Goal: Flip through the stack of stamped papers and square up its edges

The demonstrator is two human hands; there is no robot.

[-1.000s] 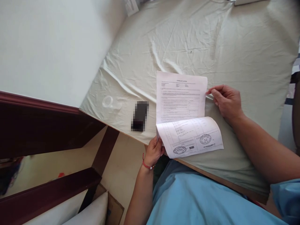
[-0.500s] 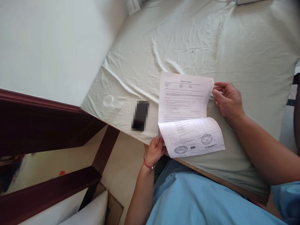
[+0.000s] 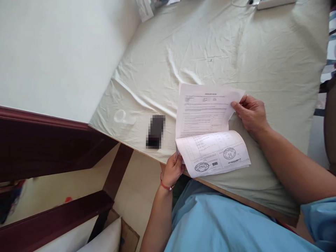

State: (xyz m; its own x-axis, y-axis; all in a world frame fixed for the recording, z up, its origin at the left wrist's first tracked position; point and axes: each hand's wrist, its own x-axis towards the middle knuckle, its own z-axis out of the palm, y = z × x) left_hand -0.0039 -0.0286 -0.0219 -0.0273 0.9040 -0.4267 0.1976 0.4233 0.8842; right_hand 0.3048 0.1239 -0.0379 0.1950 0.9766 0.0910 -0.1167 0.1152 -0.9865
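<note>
A printed paper document (image 3: 203,113) lies on the pale green sheet of a bed (image 3: 236,52), with a second stamped page (image 3: 215,154) curled over its near end. My left hand (image 3: 173,168), with a red thread at the wrist, pinches the papers at their near left corner by the bed's edge. My right hand (image 3: 249,112) grips the far right corner of the upper page, which is bent up a little there.
A dark phone (image 3: 155,131) lies on the sheet left of the papers, and a clear ring-shaped thing (image 3: 121,115) lies farther left. A white wall and dark wooden frame (image 3: 52,140) stand at left. A white device (image 3: 275,3) sits at the bed's far end.
My right hand has slid along the page's right edge and lifted its far right corner, so that the corner now bends. My left hand has stayed put.
</note>
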